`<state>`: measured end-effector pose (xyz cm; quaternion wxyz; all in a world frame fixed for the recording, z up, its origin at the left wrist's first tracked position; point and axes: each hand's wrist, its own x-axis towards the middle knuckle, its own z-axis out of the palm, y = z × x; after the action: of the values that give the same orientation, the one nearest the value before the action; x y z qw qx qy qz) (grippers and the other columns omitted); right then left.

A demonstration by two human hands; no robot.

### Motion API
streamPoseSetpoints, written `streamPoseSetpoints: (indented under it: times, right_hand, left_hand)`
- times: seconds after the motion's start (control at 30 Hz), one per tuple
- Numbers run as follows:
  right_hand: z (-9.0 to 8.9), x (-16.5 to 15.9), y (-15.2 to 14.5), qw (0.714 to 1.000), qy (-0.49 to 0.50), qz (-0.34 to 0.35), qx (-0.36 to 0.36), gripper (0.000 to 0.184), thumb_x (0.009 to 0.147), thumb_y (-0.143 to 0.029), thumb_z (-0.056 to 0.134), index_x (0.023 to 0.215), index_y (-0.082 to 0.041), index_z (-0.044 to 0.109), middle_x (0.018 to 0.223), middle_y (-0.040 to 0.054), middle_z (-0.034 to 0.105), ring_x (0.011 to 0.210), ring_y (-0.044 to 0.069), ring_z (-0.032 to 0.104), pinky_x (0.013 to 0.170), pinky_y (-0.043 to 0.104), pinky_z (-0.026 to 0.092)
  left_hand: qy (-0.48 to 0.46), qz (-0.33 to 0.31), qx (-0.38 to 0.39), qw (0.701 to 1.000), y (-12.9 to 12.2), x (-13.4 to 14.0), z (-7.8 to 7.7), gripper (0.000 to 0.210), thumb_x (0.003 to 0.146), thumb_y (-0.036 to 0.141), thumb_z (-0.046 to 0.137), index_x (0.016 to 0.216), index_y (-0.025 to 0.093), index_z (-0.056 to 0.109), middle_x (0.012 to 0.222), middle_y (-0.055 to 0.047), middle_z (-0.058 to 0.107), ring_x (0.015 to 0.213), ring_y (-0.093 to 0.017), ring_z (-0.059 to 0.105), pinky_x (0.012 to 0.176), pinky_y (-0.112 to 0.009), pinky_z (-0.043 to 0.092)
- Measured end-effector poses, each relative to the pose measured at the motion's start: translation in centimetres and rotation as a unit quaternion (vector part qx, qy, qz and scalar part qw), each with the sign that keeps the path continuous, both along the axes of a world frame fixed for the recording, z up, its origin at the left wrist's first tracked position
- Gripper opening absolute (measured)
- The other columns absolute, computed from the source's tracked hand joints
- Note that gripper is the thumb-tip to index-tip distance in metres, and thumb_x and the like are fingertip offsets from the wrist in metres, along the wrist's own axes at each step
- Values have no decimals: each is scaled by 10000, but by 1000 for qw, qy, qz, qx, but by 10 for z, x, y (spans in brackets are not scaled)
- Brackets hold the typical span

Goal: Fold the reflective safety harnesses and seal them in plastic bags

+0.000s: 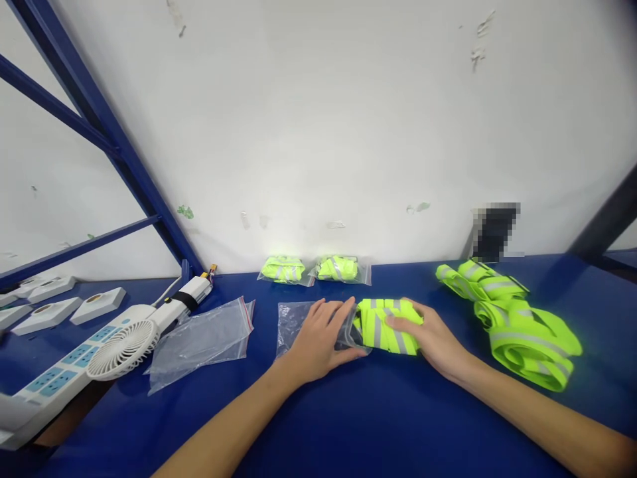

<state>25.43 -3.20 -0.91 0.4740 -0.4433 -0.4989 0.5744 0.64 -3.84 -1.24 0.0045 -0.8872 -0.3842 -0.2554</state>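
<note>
My right hand [432, 335] grips a folded neon-yellow reflective strap bundle [381, 330] with grey stripes, thumb on top. The bundle's left end meets the mouth of a clear zip bag [291, 325], and how far it reaches inside is hidden. My left hand [323, 338] lies over that bag, its fingers and thumb at the two sides of the mouth. To the right of my right hand lie loose neon-yellow reflective straps [527, 332], partly rolled.
Empty zip bags [204, 338] lie to the left, beside a white fan [124, 348] and a power strip [64, 372]. Two bagged yellow bundles [283, 269] rest by the wall. White boxes [47, 315] sit far left; a blurred dark object [495, 229] leans at the back right.
</note>
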Motion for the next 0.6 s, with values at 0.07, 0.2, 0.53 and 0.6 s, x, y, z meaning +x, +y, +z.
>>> streamPoseSetpoints:
  times: [0.07, 0.2, 0.53, 0.6]
  right_hand:
    - [-2, 3, -2, 1000, -9, -4, 19, 359, 706, -414, 808, 935, -186, 652, 829, 26, 699, 767, 222, 670, 692, 319, 527]
    - [4, 3, -5, 998, -55, -1, 39, 324, 675, -429, 810, 774, -186, 619, 738, 9, 639, 712, 197, 610, 625, 287, 482]
    - [12, -7, -5, 999, -7, -9, 39, 295, 699, -379, 752, 856, -151, 649, 805, 19, 653, 738, 180, 569, 671, 292, 467]
    - [12, -8, -5, 999, -3, -1, 36, 304, 692, -371, 755, 872, -143, 665, 817, 27, 663, 738, 184, 570, 675, 299, 467]
  left_hand:
    - [1, -7, 20, 1000, -2, 5, 0, 926, 861, 648, 559, 1560, 220, 129, 1412, -150, 513, 1328, -286, 468, 1170, -552, 290]
    - [6, 9, 61, 998, -3, 12, 1, 981, 812, 687, 594, 1548, 196, 171, 1389, -162, 545, 1295, -290, 512, 1158, -551, 318]
    - [52, 5, 163, 985, 4, 42, 7, 848, 834, 538, 636, 1490, 104, 320, 1332, -205, 567, 1288, -306, 530, 1167, -555, 312]
    - [66, -10, 168, 983, 5, 42, 9, 840, 851, 542, 618, 1495, 101, 308, 1330, -209, 569, 1292, -307, 528, 1164, -557, 319]
